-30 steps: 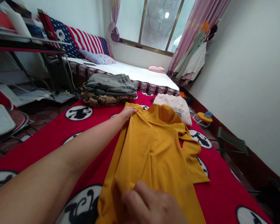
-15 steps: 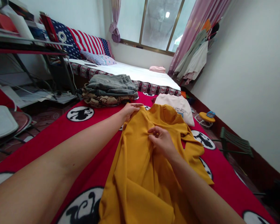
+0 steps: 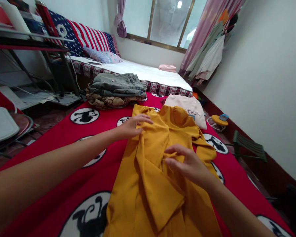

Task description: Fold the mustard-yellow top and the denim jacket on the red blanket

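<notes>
A mustard-yellow long-sleeved garment (image 3: 128, 184), dress-like in length, lies spread on a red blanket (image 3: 64, 144) with round black-and-white patches. One of its sleeves (image 3: 155, 194) is laid down over the front, the cuff toward me. The other sleeve (image 3: 204, 148) sticks out at the right. My left hand (image 3: 135, 126) hovers at or just touches the cloth near the left shoulder, fingers apart. Over the middle of the front is my right hand (image 3: 185, 163), thumb and fingers spread, with no cloth visibly gripped.
Folded trousers (image 3: 118, 87) are piled at the back left; a folded white printed top (image 3: 187, 107) lies beyond the collar. Behind stands a bed (image 3: 135, 72). A desk (image 3: 27, 42) and a chair (image 3: 2, 125) are at left, a green folding stool (image 3: 249, 144) at right.
Both hands have let go of the yellow cloth and opened. The left sleeve now lies folded across the front. My right hand has moved down and slightly right; the view has shifted slightly.
</notes>
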Demonstrator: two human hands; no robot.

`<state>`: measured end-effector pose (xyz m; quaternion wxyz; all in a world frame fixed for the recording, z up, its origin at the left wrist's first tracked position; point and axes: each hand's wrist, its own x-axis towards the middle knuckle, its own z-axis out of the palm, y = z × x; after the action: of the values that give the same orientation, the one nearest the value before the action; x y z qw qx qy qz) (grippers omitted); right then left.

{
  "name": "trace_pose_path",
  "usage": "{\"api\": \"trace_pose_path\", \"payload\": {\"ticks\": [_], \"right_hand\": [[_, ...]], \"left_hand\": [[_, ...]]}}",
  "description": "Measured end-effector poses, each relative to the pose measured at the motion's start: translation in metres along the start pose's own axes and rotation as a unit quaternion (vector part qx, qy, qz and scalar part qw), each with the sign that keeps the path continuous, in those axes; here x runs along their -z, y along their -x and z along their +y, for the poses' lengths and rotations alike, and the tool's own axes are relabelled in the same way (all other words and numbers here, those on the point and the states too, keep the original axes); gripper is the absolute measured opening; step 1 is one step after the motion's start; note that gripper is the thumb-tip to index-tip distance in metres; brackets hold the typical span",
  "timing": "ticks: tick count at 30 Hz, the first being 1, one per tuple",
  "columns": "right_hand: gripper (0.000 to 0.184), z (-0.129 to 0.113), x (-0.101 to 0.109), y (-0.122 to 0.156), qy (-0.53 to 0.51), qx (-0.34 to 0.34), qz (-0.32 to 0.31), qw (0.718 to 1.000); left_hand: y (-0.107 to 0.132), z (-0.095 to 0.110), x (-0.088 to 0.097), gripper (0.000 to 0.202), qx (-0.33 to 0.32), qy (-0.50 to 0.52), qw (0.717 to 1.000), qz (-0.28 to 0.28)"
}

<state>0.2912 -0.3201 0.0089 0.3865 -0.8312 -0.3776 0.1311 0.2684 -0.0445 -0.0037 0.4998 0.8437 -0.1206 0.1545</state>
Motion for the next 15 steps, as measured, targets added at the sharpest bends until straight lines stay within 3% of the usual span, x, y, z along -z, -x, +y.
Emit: {"api": "trace_pose_path", "payload": {"ticks": [3, 4, 6, 11, 15], "right_hand": [[0.072, -0.013, 0.003, 0.039, 0.053, 0.032, -0.159, 0.985], [0.083, -0.013, 0.000, 0.048, 0.072, 0.037, -0.172, 0.982], [0.081, -0.009, -0.011, 0.060, 0.097, 0.047, -0.151, 0.983], [0.042, -0.014, -0.019, 0.060, 0.085, 0.142, -0.032, 0.986], [0.029, -0.045, -0.005, 0.063, 0.111, 0.205, 0.031, 0.972]], "left_hand": [[0.042, 0.034, 0.004, 0.059, -0.081, -0.104, 0.975, -0.178], [0.055, 0.043, 0.003, 0.063, -0.095, -0.130, 0.962, -0.218], [0.073, 0.055, -0.003, 0.066, -0.116, -0.170, 0.944, -0.259], [0.090, 0.056, -0.020, 0.027, -0.187, -0.189, 0.937, -0.225], [0.097, 0.060, -0.014, 0.022, -0.161, -0.131, 0.963, -0.174]]}}
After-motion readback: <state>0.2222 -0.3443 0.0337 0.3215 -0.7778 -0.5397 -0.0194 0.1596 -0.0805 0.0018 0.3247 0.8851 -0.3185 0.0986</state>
